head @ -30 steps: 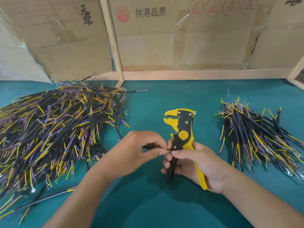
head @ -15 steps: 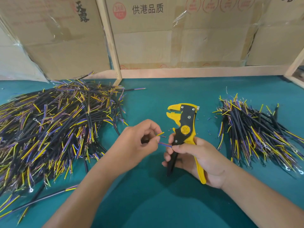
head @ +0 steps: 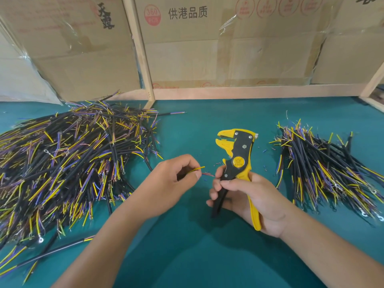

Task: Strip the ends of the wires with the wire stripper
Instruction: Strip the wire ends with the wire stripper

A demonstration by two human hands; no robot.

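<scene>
The left hand (head: 174,179) pinches a wire (head: 196,169) whose ends point right toward the wire stripper (head: 236,163), gripped upright in the right hand (head: 249,196), jaws up and to the far left.

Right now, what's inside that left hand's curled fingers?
The left hand pinches a wire: its yellow strand and a reddish strand poke out toward the wire stripper. The rest of the wire is hidden by the fingers.

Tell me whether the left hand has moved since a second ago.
Yes. The left hand has pulled leftward, away from the yellow-and-black wire stripper, opening a gap where its fingertips met the right hand; it pinches a thin yellow wire.
</scene>
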